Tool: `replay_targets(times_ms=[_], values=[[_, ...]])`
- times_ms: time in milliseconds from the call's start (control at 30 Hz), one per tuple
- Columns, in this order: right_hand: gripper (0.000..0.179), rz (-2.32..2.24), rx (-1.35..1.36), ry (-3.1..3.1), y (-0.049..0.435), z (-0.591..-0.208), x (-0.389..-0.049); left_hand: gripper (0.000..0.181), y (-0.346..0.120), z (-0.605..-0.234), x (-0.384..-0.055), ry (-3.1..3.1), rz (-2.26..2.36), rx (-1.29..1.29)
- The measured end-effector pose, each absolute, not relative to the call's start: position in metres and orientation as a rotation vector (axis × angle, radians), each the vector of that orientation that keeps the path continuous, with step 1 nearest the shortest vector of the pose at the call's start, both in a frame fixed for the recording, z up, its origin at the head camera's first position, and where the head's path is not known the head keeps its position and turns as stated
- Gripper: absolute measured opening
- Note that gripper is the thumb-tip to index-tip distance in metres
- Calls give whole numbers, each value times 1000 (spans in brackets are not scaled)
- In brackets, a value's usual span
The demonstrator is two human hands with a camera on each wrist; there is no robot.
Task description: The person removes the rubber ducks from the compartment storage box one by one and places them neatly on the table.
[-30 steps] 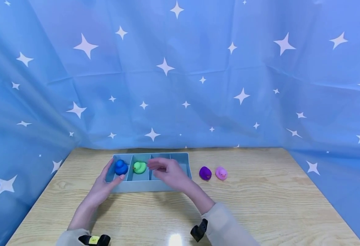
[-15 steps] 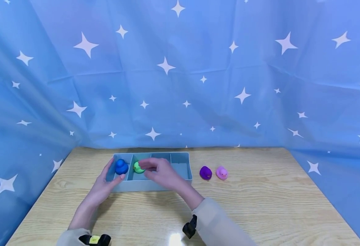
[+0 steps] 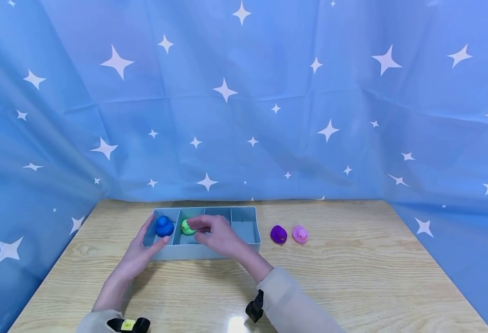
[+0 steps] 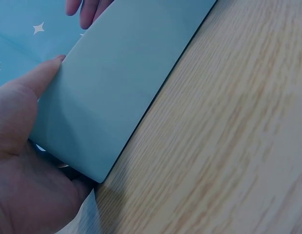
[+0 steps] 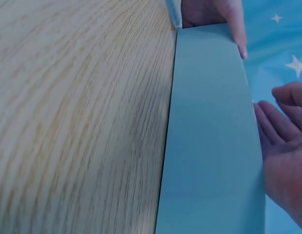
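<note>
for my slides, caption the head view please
A left hand grips a divided tray with a blue duck; the right hand partly hides a green duck in the next compartment.

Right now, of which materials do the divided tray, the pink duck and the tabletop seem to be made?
Divided tray: probably plastic, matte; its thin walls look smooth and evenly coloured.
Pink duck: perhaps rubber or vinyl, judging by its rounded, moulded shape; finish too small to tell.
Tabletop: wood or wood-look laminate, somewhat glossy; it shows grain and reflects a bright spot.
</note>
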State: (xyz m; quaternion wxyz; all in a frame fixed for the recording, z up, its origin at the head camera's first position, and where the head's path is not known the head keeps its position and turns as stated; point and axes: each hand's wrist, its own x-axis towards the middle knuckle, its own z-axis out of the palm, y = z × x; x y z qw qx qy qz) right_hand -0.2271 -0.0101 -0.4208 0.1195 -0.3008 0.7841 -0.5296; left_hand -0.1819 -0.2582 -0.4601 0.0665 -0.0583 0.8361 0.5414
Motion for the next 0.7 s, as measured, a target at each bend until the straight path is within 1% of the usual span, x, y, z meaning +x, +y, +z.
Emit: replay_targets(times_ms=[467, 700], values=[[38, -1537, -863, 2336, -16, -425, -231, 94, -258, -462, -181, 2511, 1653, -158], [41, -1522, -875, 2339, -18, -426, -232, 95, -259, -462, -182, 2514, 1653, -166]])
